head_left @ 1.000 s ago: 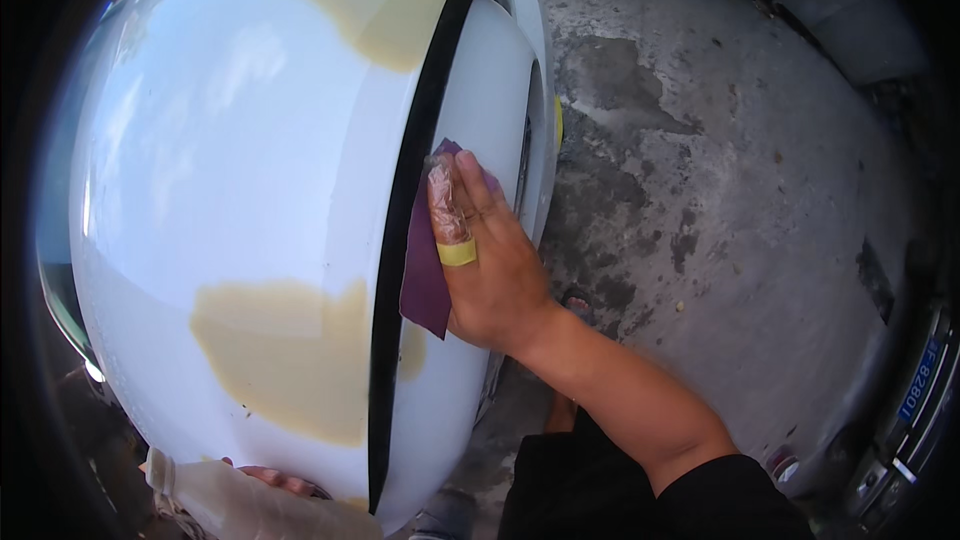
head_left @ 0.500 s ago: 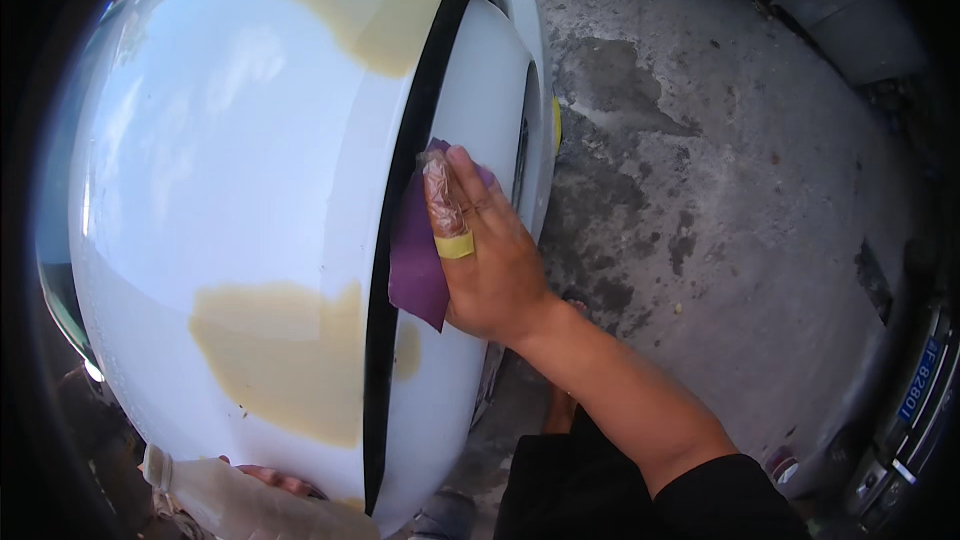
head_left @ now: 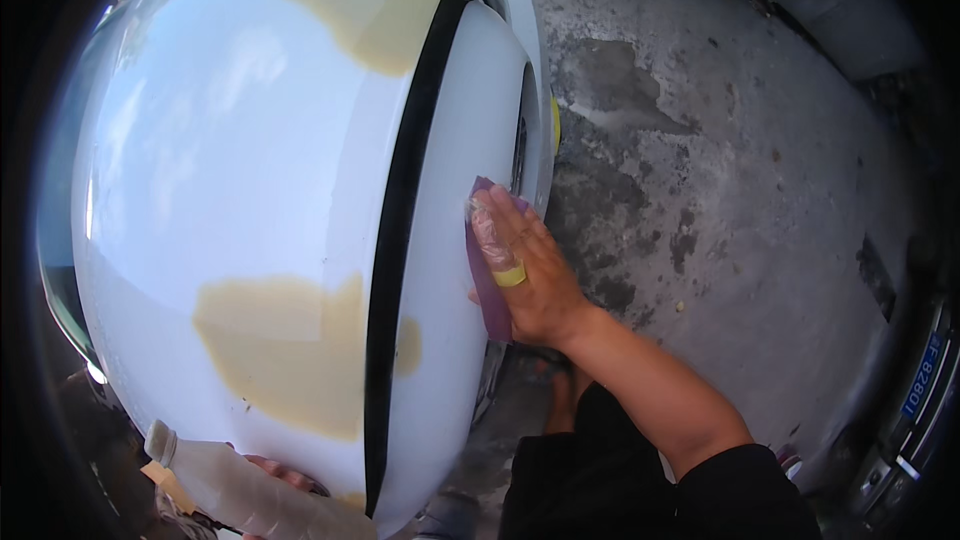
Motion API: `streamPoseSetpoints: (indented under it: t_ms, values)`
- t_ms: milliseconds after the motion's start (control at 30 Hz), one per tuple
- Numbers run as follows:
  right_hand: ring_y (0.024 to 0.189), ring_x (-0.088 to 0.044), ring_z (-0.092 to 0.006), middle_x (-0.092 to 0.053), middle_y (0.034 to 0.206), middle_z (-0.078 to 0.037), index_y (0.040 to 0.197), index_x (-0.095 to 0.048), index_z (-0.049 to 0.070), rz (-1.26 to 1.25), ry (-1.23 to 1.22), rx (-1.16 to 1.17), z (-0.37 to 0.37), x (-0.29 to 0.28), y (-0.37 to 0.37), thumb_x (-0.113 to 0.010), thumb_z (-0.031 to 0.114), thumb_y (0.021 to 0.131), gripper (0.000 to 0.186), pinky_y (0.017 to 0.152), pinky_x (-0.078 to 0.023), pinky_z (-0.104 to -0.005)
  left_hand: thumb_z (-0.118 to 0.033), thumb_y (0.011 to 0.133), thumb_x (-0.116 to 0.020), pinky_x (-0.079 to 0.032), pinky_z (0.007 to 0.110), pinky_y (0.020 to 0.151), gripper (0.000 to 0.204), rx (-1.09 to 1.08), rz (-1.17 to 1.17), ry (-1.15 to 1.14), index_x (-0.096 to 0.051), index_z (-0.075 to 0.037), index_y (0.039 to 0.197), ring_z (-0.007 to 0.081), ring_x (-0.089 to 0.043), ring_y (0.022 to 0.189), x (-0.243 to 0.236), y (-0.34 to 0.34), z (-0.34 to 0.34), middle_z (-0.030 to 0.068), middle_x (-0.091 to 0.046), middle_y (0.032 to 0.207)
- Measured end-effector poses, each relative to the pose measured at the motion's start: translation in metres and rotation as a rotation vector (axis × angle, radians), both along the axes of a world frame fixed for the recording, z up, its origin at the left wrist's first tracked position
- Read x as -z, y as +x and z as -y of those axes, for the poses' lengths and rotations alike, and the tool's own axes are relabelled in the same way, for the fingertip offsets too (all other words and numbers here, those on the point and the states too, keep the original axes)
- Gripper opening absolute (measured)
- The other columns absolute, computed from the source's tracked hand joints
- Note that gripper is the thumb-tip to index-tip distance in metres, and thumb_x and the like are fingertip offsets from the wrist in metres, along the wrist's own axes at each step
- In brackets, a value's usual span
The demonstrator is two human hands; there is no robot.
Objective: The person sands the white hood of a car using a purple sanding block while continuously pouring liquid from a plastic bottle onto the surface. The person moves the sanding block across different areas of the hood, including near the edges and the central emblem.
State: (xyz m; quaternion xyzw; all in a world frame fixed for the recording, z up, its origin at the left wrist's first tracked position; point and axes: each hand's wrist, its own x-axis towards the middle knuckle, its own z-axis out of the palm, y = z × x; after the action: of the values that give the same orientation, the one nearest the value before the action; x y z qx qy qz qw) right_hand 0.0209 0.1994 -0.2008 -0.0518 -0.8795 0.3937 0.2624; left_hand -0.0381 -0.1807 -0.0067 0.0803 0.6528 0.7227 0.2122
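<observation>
**Sanding sheet on white car panel, right of centre**

Purple sanding sheet (head_left: 487, 275) lies flat on the white car panel (head_left: 455, 240), just right of the black seam (head_left: 395, 270) that runs top to bottom through the middle of the frame. Right hand (head_left: 528, 275) presses it to the panel: fingers (head_left: 492, 230) straight and held close together, palm down, pointing toward the top of the frame. A yellow band (head_left: 509, 275) wraps one finger, and a clear film seems to cover the fingertips.

Change: against the frames a second and half a second ago, hand and sheet sit slightly higher on the panel, while the sheet keeps the same upright lie under the palm. Judgement: a short rubbing stroke along the seam, pressure kept on throughout.

Left of the seam, two tan filler patches: one at lower centre (head_left: 280, 350), one at the top (head_left: 350, 0). A small tan spot (head_left: 407, 345) sits just right of the seam, lower left of the sheet and apart from it.

Left hand (head_left: 275, 472) at the lower left edge, mostly hidden under the panel; it holds a pale plastic bottle (head_left: 225, 490), fingers wrapped about it as far as can be seen.

Stained concrete floor (head_left: 720, 190) fills the right side of the frame.
</observation>
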Motion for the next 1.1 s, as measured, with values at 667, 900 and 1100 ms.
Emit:
streamPoseSetpoints:
  t_ms: [667, 900, 1100]
  values:
    - [0.145, -0.034, -0.0229, -0.045, 0.151, -0.009, 0.148, -0.041, 0.009, -0.018, 0.088, -0.392, -0.076, 0.022, -0.014, -0.053, 0.031, 0.092, 0.061, 0.123, -0.007, -0.0482, -0.033, 0.074, -0.072, -0.055, 0.065, 0.078, 0.076, -0.213, 0.952, -0.090, -0.044, 0.007, 0.132, 0.0484, -0.067, 0.089, 0.041, 0.069, -0.180, 0.0313, -0.062, 0.106]
    - [0.147, -0.031, -0.0247, -0.042, 0.153, -0.009, 0.149, -0.040, 0.011, -0.045, 0.125, -0.403, -0.082, 0.008, -0.038, -0.052, 0.032, 0.092, 0.062, 0.122, -0.009, -0.0487, -0.028, 0.071, -0.076, -0.057, 0.060, 0.078, 0.077, -0.215, 0.967, -0.051, -0.044, 0.009, 0.130, 0.0455, -0.068, 0.087, 0.051, 0.062, -0.188, 0.0299, -0.062, 0.107]
    - [0.146, -0.033, -0.0274, -0.042, 0.153, -0.010, 0.147, -0.043, 0.010, -0.008, 0.178, -0.379, -0.075, 0.006, -0.032, -0.049, 0.030, 0.093, 0.058, 0.122, -0.013, -0.0478, -0.048, 0.076, -0.072, -0.051, 0.031, 0.086, 0.081, -0.031, 0.802, -0.272, -0.049, 0.005, 0.133, 0.0188, -0.065, 0.099, 0.034, 0.041, -0.212, 0.0126, -0.065, 0.113]
